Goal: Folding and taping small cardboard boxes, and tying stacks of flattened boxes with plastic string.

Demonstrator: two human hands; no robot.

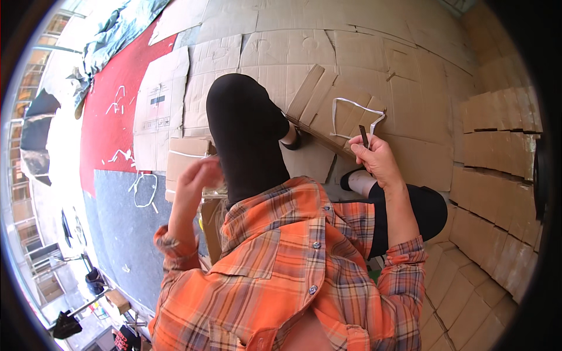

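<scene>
My right hand is closed around a thin, dark, flat strip that looks like a blade or narrow tool; its exact kind is unclear. A white packing strap runs in a loose loop from the same hand, over a folded brown cardboard piece on the floor. My left hand is smeared by motion beside my black-clad knee. It is nearest to a small cardboard carton with a white band across it; whether the fingers touch it cannot be told.
Flattened cardboard sheets cover the floor ahead. Stacked cardboard rises along the right. At left lie a red mat, a grey mat and loose strap pieces. A crumpled teal-grey sheet lies at the far left.
</scene>
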